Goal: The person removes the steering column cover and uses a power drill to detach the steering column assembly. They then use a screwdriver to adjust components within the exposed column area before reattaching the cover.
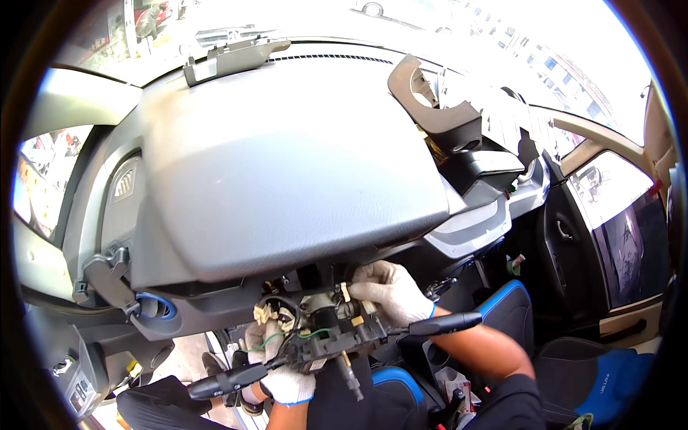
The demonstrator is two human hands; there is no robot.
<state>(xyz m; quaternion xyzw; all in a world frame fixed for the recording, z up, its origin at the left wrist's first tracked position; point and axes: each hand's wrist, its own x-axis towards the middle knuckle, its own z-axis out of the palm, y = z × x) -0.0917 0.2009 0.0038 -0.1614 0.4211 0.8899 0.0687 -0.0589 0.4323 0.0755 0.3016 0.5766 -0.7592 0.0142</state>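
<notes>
In front of me is a bared steering column (326,315) with a black combination switch and no steering wheel. One stalk (228,381) juts to the lower left, another (446,324) to the right. My left hand (274,358), in a white glove, is curled at the column's left side behind a green wire (308,334), close to pale connectors (265,314); the switch partly hides its fingers. My right hand (393,292), gloved too, reaches over the column's right side. Its bent fingers close beside a small cream connector (345,292); what they grip is hidden.
The grey dashboard (301,165) spans the space ahead. Loose trim pieces lie on it: a brown curved cover (437,107) at right and a grey strip (235,60) at far left. A blue-edged black seat (505,315) and a door (573,236) are to the right.
</notes>
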